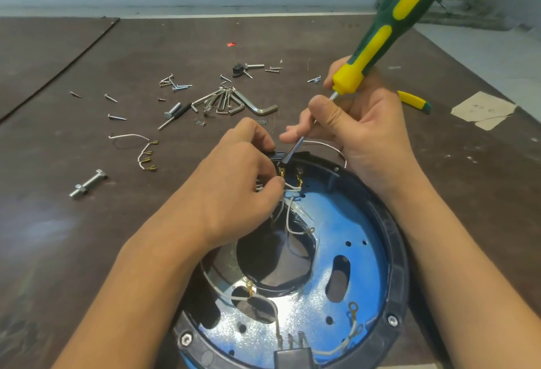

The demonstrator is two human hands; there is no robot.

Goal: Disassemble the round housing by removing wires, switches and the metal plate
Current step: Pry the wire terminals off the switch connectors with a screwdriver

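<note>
Round housing lies flat on the brown table, right under the person's forearms. It is a black plastic ring with a shiny, blue-tinted metal plate bedded inside, pierced by round and oval holes. The part in hand is the small black switch at the far rim, straight ahead of both hands. The left hand is nearer, its fingers curled round the switch and the thin white wires with brass clips below it. The right hand grasps the screwdriver low down, fingers pinching the steel shaft. The tool's long axis slants from the green and yellow handle, high at the right, down and left to a tip that meets the switch's terminals. Prying there probably calls for a small, steady lever so the tip does not slip toward the left thumb. 1 other switch sits at the near rim, wires attached.
</note>
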